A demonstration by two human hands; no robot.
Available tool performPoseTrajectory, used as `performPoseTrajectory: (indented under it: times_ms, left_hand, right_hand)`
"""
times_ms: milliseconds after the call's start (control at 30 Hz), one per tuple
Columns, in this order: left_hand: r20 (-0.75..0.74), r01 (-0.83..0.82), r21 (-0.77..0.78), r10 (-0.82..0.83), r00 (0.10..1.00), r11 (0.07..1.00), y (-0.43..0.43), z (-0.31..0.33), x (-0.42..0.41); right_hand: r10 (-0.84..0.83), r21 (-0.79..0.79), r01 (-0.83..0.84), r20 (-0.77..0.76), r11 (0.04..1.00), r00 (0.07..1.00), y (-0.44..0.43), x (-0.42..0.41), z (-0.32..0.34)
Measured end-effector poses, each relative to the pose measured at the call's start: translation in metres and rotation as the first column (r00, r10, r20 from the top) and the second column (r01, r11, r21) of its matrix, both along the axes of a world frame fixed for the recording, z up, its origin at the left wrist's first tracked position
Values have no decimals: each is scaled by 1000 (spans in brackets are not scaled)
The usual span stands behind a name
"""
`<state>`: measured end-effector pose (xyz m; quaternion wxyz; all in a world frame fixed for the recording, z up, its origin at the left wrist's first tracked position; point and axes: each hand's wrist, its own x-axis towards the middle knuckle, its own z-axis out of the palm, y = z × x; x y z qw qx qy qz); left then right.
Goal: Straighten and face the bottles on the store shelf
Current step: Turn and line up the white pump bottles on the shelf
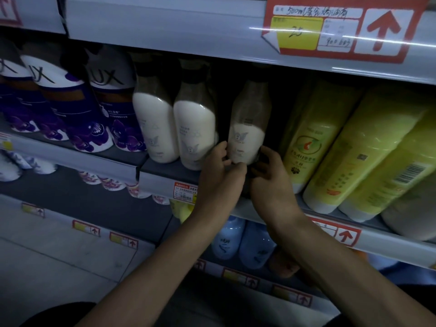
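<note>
Near shelf edge (165, 182) | both hands (219, 175) grip bottle (247, 128) | dark gap right

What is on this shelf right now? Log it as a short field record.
left hand: grip on the base of the milky bottle
right hand: grip on the same base, opposite side
left neighbours: two matching white bottles
right neighbours: yellow bottles
far left: purple Lux bottles
price tag: on shelf edge

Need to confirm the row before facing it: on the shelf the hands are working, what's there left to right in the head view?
Purple Lux bottles → two white milky bottles → the white bottle held by both hands → yellow-green bottles.
</note>
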<state>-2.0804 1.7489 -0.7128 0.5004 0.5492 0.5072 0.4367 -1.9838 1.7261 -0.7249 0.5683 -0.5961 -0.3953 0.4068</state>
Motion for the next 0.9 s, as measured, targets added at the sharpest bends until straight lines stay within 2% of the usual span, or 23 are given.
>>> performPoseTrajectory:
  times_ms: [267,767,900]
  left_hand:
    - [-39,27,-8,-28,999,1000,4,2,2]
    - [-101,-23,9,24,995,1000,20,0,6]
    - [-67,-33,16,34,997,999,19,0,8]
  right_hand:
    - [-22,-25,21,-19,999,1000,13,1,-6]
    - [-64,-42,63,-20,997,998,36,12,-9]
    - [-45,-35,45,4,998,999,38,10,-8]
